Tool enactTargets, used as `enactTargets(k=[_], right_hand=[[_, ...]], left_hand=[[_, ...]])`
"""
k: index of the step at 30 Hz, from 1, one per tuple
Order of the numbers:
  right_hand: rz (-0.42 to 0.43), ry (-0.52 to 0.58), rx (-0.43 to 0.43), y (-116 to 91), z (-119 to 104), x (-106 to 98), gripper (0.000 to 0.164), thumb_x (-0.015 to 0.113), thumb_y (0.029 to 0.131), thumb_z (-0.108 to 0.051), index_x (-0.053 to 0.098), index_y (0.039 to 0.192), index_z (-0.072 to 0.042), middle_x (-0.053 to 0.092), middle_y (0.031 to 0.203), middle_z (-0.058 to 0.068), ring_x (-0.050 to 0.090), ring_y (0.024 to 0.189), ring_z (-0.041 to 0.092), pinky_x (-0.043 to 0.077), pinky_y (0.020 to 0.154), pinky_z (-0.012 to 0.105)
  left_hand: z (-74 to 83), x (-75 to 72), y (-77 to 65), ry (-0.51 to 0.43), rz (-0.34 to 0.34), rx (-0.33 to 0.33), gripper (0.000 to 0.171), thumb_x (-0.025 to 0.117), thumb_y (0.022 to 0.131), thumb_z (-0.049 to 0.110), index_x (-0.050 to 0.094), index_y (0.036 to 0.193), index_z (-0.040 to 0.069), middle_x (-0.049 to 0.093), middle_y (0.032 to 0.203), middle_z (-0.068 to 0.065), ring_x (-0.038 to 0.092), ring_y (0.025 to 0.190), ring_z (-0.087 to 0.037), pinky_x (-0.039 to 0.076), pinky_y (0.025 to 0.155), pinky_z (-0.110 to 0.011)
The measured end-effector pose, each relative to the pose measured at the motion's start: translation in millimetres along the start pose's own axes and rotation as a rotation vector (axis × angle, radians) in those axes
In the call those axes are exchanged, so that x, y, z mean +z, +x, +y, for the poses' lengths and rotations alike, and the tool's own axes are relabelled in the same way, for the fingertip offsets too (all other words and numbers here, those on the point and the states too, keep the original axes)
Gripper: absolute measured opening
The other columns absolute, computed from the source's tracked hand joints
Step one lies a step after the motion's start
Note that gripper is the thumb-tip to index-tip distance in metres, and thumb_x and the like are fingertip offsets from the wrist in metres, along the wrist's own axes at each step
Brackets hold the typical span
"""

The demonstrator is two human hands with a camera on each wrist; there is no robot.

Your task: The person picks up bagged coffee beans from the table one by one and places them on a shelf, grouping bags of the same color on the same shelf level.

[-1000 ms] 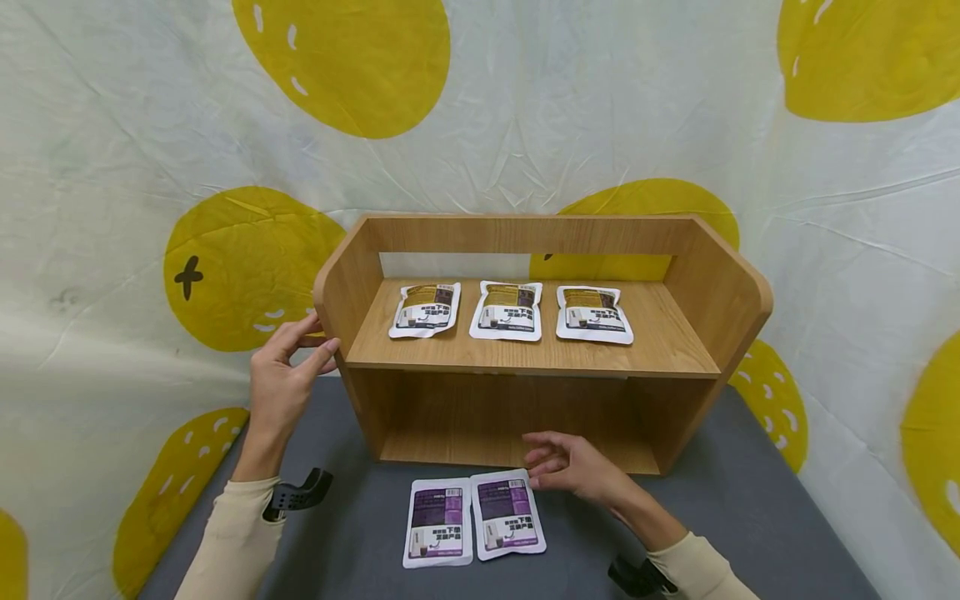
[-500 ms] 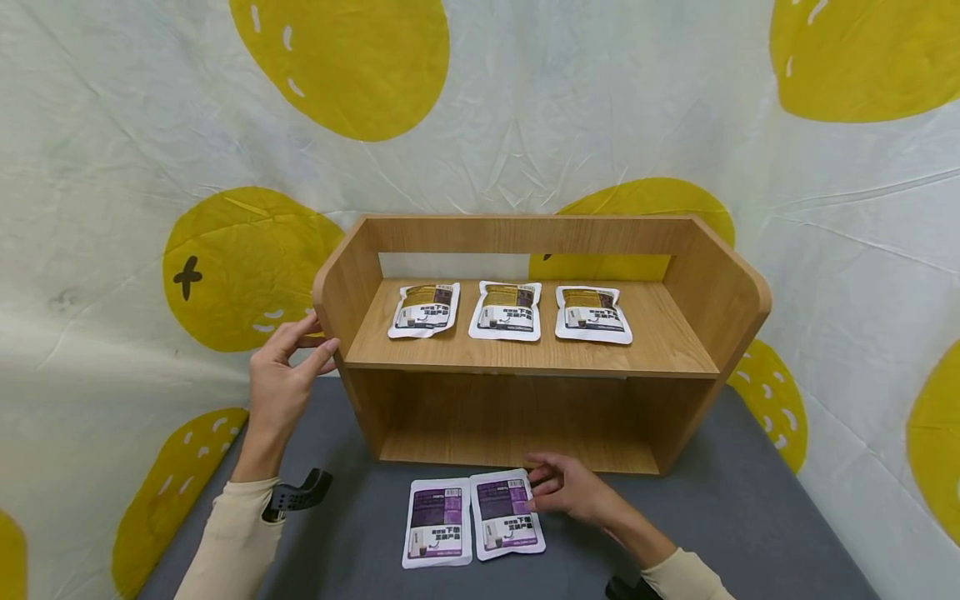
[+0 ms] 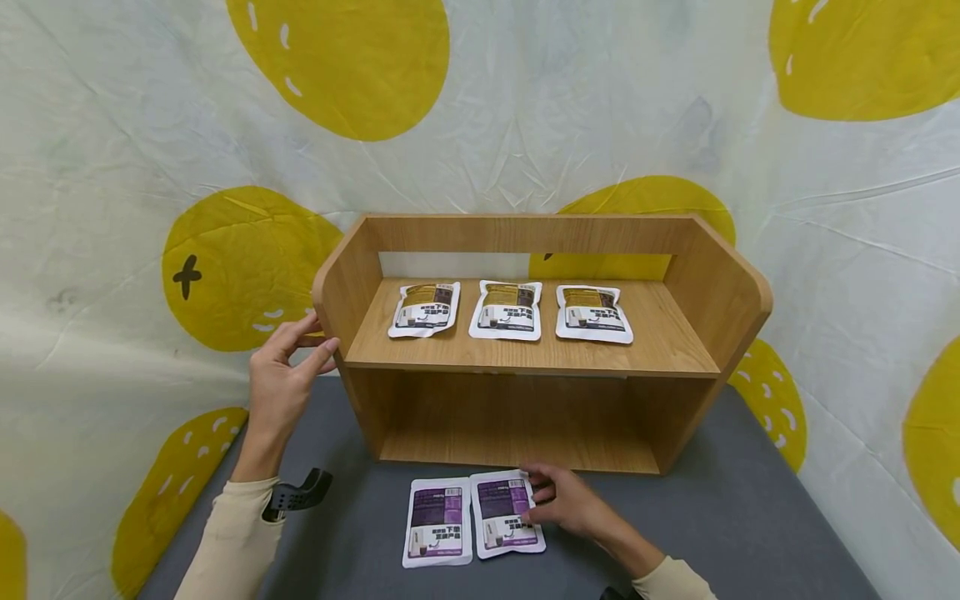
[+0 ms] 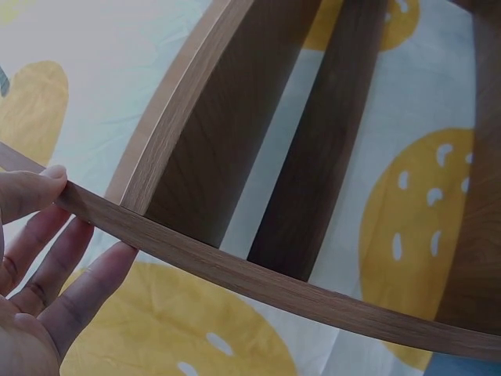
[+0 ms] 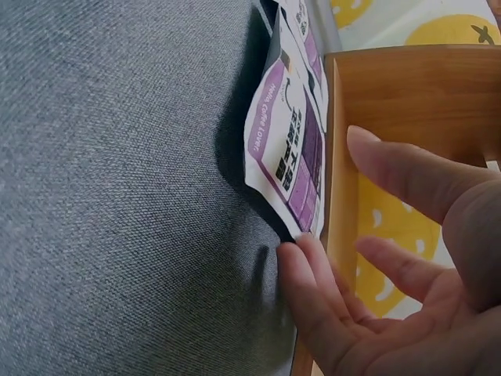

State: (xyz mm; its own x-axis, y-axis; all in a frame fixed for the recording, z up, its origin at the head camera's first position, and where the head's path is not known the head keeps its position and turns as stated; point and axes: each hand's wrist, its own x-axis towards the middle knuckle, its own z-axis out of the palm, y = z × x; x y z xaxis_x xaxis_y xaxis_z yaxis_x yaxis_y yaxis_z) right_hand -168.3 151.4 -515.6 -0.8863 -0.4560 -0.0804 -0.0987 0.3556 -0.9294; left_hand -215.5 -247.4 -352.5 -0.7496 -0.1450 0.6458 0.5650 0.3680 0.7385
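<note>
My left hand pinches the edge of the left side panel of a two-level wooden shelf; in the left wrist view the thumb and fingers lie on opposite sides of that panel. On the table before the shelf lie two white-and-purple coffee pouches, a left one and a right one, side by side. My right hand is at the right pouch's right edge. In the right wrist view its fingertips are right at the edge of the pouch, and the thumb stands apart above it.
Three white-and-brown pouches, a left, a middle and a right one, lie in a row on the upper level. The grey table extends around the shelf. Behind hangs a pale curtain with yellow shapes.
My right hand has moved down and slightly left along the right purple pouch's edge, its fingers now overlapping that edge. The left hand, shelf and pouches look unmoved.
</note>
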Motion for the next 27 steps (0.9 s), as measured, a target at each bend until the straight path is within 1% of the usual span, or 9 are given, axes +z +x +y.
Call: enactTargets(k=[1, 3, 7, 11, 15, 18, 22, 25, 27], right_hand=[[0.015, -0.026, 0.000, 0.1, -0.4, 0.7, 0.072, 0.087, 0.076, -0.001, 0.053, 0.138, 0.010, 0.058, 0.123, 0.028, 0.063, 0.101, 0.038, 0.055, 0.073, 0.023], [0.042, -0.103, -0.004, 0.3, -0.2, 2.7, 0.073, 0.089, 0.073, -0.003, 0.056, 0.137, 0.007, 0.060, 0.122, 0.026, 0.062, 0.099, 0.036, 0.056, 0.075, 0.028], [0.083, -0.276, 0.019, -0.3, 0.7, 9.0, 0.075, 0.093, 0.071, -0.016, 0.061, 0.137, 0.000, 0.057, 0.119, 0.018, 0.058, 0.095, 0.026, 0.051, 0.074, 0.028], [0.111, -0.350, 0.025, 0.1, 0.7, 17.3, 0.080, 0.095, 0.069, -0.025, 0.061, 0.138, -0.002, 0.053, 0.113, 0.015, 0.052, 0.089, 0.020, 0.042, 0.068, 0.023], [0.143, -0.431, 0.022, 1.3, -0.3, 25.9, 0.088, 0.096, 0.065, -0.032, 0.060, 0.140, -0.002, 0.052, 0.109, 0.010, 0.050, 0.086, 0.017, 0.044, 0.069, 0.025], [0.164, -0.470, 0.034, 2.1, -1.1, 31.9, 0.091, 0.097, 0.063, -0.033, 0.060, 0.140, -0.003, 0.050, 0.108, 0.007, 0.049, 0.086, 0.016, 0.045, 0.070, 0.026], [0.178, -0.481, 0.044, 2.0, -2.5, 36.1, 0.089, 0.097, 0.063, -0.030, 0.061, 0.141, -0.005, 0.051, 0.106, 0.007, 0.048, 0.085, 0.017, 0.046, 0.069, 0.029], [0.177, -0.477, 0.045, 1.2, -4.2, 35.8, 0.087, 0.097, 0.064, -0.027, 0.061, 0.141, -0.007, 0.056, 0.108, 0.009, 0.051, 0.089, 0.019, 0.050, 0.075, 0.035], [0.163, -0.460, 0.039, 0.7, -4.8, 34.6, 0.085, 0.096, 0.065, -0.025, 0.061, 0.141, -0.009, 0.062, 0.114, 0.013, 0.057, 0.097, 0.023, 0.053, 0.084, 0.042]], left_hand=[[-0.2, 0.0, 0.0, -0.001, 0.000, 0.001, 0.050, 0.075, 0.091, 0.003, 0.066, 0.136, 0.021, 0.064, 0.116, -0.007, 0.067, 0.097, -0.014, 0.063, 0.068, -0.025], [-0.4, 0.3, 0.0, -0.004, -0.001, 0.004, 0.049, 0.075, 0.091, 0.003, 0.066, 0.136, 0.021, 0.064, 0.116, -0.007, 0.068, 0.097, -0.014, 0.063, 0.068, -0.025], [-1.3, 0.3, 0.0, -0.012, -0.001, 0.007, 0.049, 0.074, 0.091, 0.003, 0.066, 0.136, 0.020, 0.064, 0.116, -0.007, 0.068, 0.098, -0.014, 0.063, 0.068, -0.025], [-1.0, 0.3, -0.2, -0.009, 0.000, 0.010, 0.049, 0.074, 0.091, 0.002, 0.066, 0.136, 0.020, 0.064, 0.116, -0.007, 0.068, 0.097, -0.013, 0.063, 0.068, -0.025], [0.0, 0.2, 0.1, -0.011, 0.001, 0.010, 0.049, 0.074, 0.091, 0.002, 0.066, 0.136, 0.019, 0.064, 0.116, -0.008, 0.068, 0.097, -0.013, 0.063, 0.068, -0.025], [0.2, 0.4, 0.3, -0.008, 0.002, 0.007, 0.049, 0.075, 0.091, 0.002, 0.067, 0.136, 0.019, 0.064, 0.115, -0.007, 0.068, 0.097, -0.013, 0.063, 0.068, -0.025], [0.4, 0.4, 0.7, -0.004, 0.003, 0.007, 0.049, 0.075, 0.090, 0.002, 0.067, 0.136, 0.018, 0.065, 0.115, -0.007, 0.067, 0.096, -0.013, 0.063, 0.068, -0.024], [0.6, 0.5, 0.5, -0.006, 0.003, 0.006, 0.049, 0.076, 0.090, 0.002, 0.067, 0.136, 0.018, 0.065, 0.115, -0.006, 0.067, 0.096, -0.014, 0.063, 0.069, -0.024], [0.5, 0.5, 0.3, -0.010, 0.003, 0.004, 0.049, 0.076, 0.090, 0.002, 0.067, 0.136, 0.019, 0.065, 0.115, -0.006, 0.067, 0.096, -0.014, 0.063, 0.069, -0.024]])
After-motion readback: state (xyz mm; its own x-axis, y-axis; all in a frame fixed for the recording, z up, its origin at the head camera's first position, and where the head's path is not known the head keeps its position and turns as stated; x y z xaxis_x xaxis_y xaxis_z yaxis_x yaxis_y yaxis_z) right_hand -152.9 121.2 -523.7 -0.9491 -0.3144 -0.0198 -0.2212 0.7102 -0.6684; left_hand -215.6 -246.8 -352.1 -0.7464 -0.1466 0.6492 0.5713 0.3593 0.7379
